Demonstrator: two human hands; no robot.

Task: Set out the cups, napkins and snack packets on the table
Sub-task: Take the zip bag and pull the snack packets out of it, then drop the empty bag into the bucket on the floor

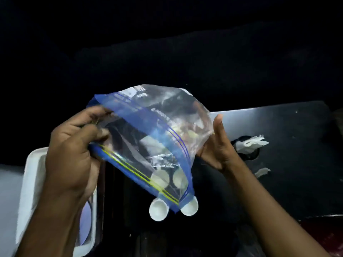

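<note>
At the lower left we see a white tray (35, 182), and just right of it our left hand (72, 151) has its grip curled tight on the blue zip edge of a clear zip-top bag (157, 130) held up at mid-frame. Below the bag's lower corner, two small white cups (159, 209) peek out side by side. Our right hand (217, 143), its grip wide with straight fingers, props the bag's far end, and a crumpled white napkin (250, 143) lies on the dark surface (297, 164) at right.

Zip bag (161, 127) in left hand (72, 151)
</note>
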